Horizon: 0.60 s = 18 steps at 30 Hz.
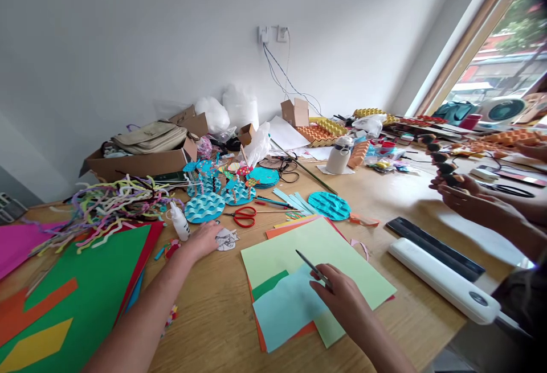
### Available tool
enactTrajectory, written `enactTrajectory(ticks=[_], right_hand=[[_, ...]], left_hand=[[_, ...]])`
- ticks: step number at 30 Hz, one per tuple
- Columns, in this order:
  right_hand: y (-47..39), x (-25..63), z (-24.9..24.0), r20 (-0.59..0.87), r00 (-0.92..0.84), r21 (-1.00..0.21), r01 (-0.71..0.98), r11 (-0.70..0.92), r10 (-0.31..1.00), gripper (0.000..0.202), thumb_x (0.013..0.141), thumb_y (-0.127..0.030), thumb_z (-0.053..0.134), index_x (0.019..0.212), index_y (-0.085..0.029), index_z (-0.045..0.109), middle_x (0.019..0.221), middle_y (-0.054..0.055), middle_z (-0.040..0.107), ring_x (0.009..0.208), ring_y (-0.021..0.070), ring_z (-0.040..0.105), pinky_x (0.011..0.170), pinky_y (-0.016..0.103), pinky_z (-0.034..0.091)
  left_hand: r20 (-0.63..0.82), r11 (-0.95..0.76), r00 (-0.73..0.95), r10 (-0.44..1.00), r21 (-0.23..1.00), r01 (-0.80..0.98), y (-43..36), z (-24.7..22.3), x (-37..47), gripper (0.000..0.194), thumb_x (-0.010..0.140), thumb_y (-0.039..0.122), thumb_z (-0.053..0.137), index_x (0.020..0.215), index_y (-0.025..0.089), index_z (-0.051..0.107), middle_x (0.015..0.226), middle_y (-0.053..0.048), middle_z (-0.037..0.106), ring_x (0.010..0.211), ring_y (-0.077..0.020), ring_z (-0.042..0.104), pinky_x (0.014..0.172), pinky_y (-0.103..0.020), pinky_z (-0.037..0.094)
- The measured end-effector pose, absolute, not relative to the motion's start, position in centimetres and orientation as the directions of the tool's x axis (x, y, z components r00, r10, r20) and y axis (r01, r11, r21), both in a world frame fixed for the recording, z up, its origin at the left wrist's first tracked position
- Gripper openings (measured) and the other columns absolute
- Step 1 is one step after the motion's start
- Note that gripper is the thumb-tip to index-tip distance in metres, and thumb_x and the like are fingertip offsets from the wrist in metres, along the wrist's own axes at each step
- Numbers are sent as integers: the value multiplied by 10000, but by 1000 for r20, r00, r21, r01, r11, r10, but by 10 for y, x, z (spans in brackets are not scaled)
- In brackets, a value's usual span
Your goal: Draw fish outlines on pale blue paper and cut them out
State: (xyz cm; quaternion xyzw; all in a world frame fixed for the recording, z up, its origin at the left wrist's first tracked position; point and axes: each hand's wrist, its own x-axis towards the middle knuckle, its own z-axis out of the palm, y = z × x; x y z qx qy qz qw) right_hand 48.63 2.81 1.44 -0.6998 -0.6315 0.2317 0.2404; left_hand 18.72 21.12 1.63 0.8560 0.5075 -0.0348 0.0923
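Light blue paper (286, 310) is lying on the pale green sheet (273, 253), just left of and partly under my right hand (342, 290), which is closed loosely around a dark pen (305, 259). Left hand (207, 240) is palm down with fingers a bit curled at the drawn paper cutout (228, 240), beside the glue bottle (180, 222); can't tell if it's gripping.

- The left hand (205, 240) lies beside a white paper cutout with dark line drawing (227, 240), near a white plastic glue bottle (180, 222).
- The right hand (342, 289) holds a slim dark pen (311, 265) over a light blue paper sheet (286, 308), which overlaps a larger pale green sheet (273, 250).
- Red-handled scissors (245, 217) lie beyond the cutout, near a round blue wave-patterned disc (204, 208).
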Motion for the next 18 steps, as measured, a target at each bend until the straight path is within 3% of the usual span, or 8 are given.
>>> enactTrajectory(ticks=[8,14,18], right_hand=[[26,477,28,2,64,-662,748,-46,998,144,767,-291,445,750,-206,561,821,36,657,672,166,580,600,255,417],[59,454,56,-112,-6,-725,684,-77,994,108,729,-257,518,758,-197,603,698,-7,645,615,132,552,522,201,371],[103,417,58,-98,-142,-620,783,51,985,99,716,-213,571,786,-180,633,755,8,655,657,126,561,544,190,360]], left_hand=[[-148,-502,514,845,112,858,205,13,190,245,857,281,548,1073,166,558,1148,-75,547,1011,-223,543,842,-438,459],[-84,-496,513,854,165,853,204,7,186,229,864,230,530,1082,167,561,1109,-69,565,1007,-217,544,855,-430,442],[-53,-484,505,862,216,848,204,3,181,264,840,136,522,1100,166,563,1120,-77,576,1037,-214,536,889,-409,413]])
